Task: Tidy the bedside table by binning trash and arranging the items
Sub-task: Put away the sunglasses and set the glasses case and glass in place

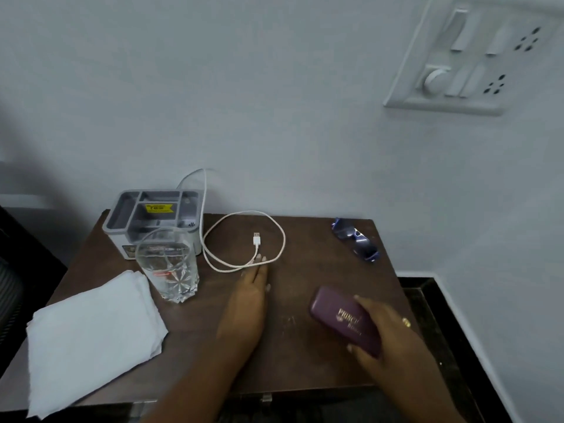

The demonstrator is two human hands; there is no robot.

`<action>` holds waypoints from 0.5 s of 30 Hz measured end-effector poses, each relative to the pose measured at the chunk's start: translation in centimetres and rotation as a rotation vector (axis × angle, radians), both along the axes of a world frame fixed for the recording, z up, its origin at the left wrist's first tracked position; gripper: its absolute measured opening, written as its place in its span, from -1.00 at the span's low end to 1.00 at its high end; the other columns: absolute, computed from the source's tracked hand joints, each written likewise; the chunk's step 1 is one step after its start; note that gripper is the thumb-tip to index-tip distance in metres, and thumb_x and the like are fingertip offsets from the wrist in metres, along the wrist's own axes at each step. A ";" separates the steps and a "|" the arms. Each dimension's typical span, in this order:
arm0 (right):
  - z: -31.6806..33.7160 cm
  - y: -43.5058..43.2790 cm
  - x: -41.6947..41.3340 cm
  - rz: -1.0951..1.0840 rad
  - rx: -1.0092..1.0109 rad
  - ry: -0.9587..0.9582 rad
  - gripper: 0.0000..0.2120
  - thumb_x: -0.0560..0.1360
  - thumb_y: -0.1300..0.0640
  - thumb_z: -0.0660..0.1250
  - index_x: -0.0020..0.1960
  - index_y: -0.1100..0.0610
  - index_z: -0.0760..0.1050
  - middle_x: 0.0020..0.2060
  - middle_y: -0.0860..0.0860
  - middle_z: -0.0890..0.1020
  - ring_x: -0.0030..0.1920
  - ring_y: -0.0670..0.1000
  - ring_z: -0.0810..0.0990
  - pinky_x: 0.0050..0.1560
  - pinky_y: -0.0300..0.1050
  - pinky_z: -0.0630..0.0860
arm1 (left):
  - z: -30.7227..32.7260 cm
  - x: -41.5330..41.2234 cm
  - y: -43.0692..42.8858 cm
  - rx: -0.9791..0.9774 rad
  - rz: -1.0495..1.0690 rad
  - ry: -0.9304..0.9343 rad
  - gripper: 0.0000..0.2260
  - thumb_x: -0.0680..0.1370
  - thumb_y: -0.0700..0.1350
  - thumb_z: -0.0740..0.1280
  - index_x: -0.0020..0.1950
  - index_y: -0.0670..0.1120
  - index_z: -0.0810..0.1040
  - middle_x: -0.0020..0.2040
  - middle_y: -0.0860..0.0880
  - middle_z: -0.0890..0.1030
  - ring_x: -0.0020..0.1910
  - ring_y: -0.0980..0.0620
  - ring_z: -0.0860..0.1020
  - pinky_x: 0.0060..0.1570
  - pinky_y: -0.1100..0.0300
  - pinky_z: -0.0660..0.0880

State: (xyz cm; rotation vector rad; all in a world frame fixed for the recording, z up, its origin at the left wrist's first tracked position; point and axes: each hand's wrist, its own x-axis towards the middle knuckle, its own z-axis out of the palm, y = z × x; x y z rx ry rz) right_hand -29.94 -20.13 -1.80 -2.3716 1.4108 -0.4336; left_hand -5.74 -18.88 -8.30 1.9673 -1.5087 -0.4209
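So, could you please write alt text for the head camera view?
A person's right hand grips a purple case on a brown bedside table, while the left hand touches a looped white cable. Nearby: glass, grey organiser, folded cloth, blue wrapper.

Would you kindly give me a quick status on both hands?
Left hand flat, open, fingers at white cable. Right hand gripping purple case. Blue wrapper unbinned.

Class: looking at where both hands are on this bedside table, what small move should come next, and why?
Probably the left hand closes on the cable: its fingertips already touch the loose loop, and the right hand is occupied gripping the purple case. Coiling it likely follows.
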 end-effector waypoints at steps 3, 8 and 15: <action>-1.2 1.7 0.3 -0.035 -0.004 0.041 -0.25 0.05 -0.10 0.43 0.22 -0.11 0.32 0.03 -0.04 0.65 -0.11 0.02 0.66 -0.19 -0.07 0.61 | -0.8 -0.4 -0.2 0.032 -0.201 -0.146 -0.37 0.51 0.17 -0.08 0.52 -0.10 0.14 0.52 0.06 -0.02 0.53 0.08 0.01 0.44 0.23 -0.21; -2.6 2.7 2.0 0.024 0.027 0.120 -0.26 0.07 -0.09 0.49 0.22 -0.13 0.33 0.05 -0.06 0.57 -0.10 -0.01 0.65 -0.19 -0.13 0.61 | -1.1 -0.5 4.2 -0.024 -0.221 0.116 -0.52 0.48 0.06 0.08 0.36 -0.03 0.44 0.38 0.13 0.34 0.43 0.05 0.32 0.38 0.55 -0.10; -2.9 3.2 5.7 0.201 -0.054 0.109 -0.33 0.28 0.07 0.42 0.36 -0.11 0.33 0.23 -0.15 0.48 0.25 -0.06 0.49 0.42 -0.07 0.13 | -0.2 0.4 9.7 -0.009 -0.244 0.364 -0.23 0.31 0.04 0.45 0.44 0.22 0.17 0.39 0.35 0.27 0.37 0.40 0.25 0.30 0.52 0.19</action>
